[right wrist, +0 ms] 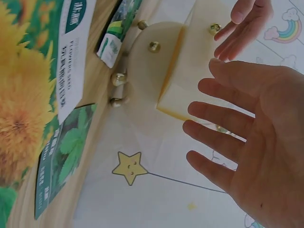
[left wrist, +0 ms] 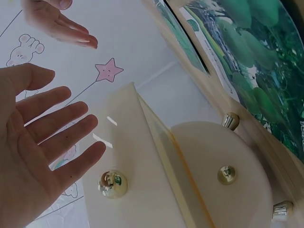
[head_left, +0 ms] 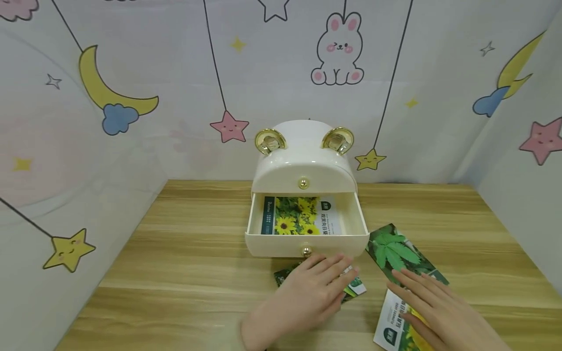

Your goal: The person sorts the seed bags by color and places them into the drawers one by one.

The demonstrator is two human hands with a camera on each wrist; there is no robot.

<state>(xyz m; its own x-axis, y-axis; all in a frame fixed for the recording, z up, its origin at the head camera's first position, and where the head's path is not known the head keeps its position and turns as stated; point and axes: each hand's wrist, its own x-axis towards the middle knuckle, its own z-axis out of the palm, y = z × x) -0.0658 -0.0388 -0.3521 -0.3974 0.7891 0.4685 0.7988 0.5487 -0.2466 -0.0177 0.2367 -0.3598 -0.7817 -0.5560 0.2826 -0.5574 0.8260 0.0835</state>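
L hand (head_left: 313, 290) is spread flat, fingers apart, nothing held; it hangs palm-down at approx 6 o'clock of the drawer (head_left: 268, 246), fingertips near the lower knob (head_left: 306, 251). Below it, partly hidden, is a dark green packet (head_left: 357, 286) on the table (head_left: 189, 253).

R hand (head_left: 439, 304) is likewise wide open w/ nothing in it, at approx 4 o'clock of the drawer, above two more packets: leaf packet (head_left: 404, 256) at btwn 3 & 4, yellow-bloom packet (head_left: 391, 321) btwn 4 & 5. Can't tell if those two touch, as R hand covers where they meet.

Drawer is pulled out of the white box (head_left: 281, 181) toward 6; sunflower packet (head_left: 291, 219) lies flat inside, printed side up. Box has a gold upper knob (head_left: 303, 183) above the drawer, plus gold ears (head_left: 270, 141) at approx 11 & 1. Cloth backdrop (head_left: 276, 63) w/ stars, moon & bunny hangs at 12, behind box.
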